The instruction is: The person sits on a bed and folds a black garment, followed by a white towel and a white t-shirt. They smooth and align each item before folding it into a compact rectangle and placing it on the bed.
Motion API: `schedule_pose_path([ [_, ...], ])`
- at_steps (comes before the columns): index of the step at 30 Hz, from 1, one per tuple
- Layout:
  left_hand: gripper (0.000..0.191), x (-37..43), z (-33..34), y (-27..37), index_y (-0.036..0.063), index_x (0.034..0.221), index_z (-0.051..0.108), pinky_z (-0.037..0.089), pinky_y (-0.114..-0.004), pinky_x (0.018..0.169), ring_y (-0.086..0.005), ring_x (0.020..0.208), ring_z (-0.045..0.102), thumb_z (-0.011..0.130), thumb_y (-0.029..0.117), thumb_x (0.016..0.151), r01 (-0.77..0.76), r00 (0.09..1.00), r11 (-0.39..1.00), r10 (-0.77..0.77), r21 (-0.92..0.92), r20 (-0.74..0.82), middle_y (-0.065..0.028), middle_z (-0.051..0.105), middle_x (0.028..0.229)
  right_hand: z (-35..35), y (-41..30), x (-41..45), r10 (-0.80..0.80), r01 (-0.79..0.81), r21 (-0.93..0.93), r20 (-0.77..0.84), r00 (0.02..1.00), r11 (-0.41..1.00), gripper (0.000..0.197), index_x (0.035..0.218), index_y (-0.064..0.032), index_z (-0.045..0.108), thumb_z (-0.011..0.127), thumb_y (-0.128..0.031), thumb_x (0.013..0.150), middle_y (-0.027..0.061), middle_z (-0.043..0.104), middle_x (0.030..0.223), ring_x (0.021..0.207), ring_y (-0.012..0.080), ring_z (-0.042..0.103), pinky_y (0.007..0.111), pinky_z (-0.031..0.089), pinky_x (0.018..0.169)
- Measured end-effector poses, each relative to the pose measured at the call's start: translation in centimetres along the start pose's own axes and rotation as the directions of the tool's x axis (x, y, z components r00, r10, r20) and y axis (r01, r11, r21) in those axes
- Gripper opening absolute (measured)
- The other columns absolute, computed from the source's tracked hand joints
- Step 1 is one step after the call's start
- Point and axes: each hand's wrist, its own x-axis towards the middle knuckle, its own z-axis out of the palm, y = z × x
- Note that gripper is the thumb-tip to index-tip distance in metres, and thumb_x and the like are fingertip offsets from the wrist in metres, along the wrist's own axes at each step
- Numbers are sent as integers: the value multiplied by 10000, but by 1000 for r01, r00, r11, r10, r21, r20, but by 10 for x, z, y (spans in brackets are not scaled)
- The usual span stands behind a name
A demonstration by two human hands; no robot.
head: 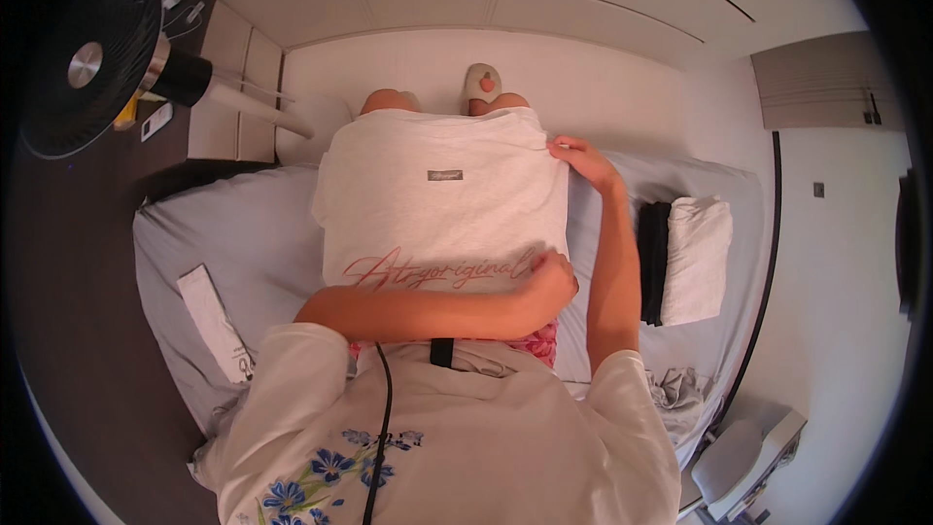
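A light cream T-shirt (444, 211) with a small dark patch and red lettering lies spread over my lap. My left hand (557, 277) reaches across my body to the shirt's near right corner, its fingers closed on the fabric. At the shirt's far right edge, my right hand (579, 157) pinches the cloth between thumb and fingers. Between the two hands, the shirt's right edge runs down beside my right forearm.
Folded black cloth (654, 262) and folded white cloth (697, 260) rest on the grey bedsheet (277, 233) at right. A narrow folded white cloth (213, 321) lies left. A fan (91, 62) stands upper left; a slipper (482, 82) is ahead on the floor.
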Motion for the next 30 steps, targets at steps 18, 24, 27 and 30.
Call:
schedule_pose_path([
  [18,212,1,-94,-7,54,1070,555,497,-448,511,-348,531,632,670,211,987,-400,675,530,-381,-747,-632,-130,610,592,-83,-160,-105,-354,178,-404,-420,835,897,443,1142,-84,586,654,9,713,7,547,875,783,139,544,291,475,713],
  [24,287,-102,-59,-33,68,1065,564,507,-430,564,-350,577,658,736,265,947,-307,686,364,-556,-879,-470,-125,674,699,35,-222,-36,-387,337,-515,11,922,788,660,1384,-141,566,672,-6,747,105,634,1132,926,201,653,334,523,828],
  [27,277,-161,-27,-36,38,1070,574,529,-432,706,-339,836,704,723,237,950,-2,772,393,-584,-919,-252,-164,686,907,121,-197,19,-391,441,-480,206,897,759,678,1358,-115,611,774,-129,701,200,682,1192,1020,315,670,394,530,925],
  [30,276,-202,10,-30,5,1077,586,504,-437,884,-362,1151,607,720,203,939,151,766,458,-614,-876,-188,-215,609,1188,183,-164,61,-424,525,-392,319,848,756,577,1244,-42,650,778,-132,689,158,663,1102,1018,309,656,380,521,923],
])
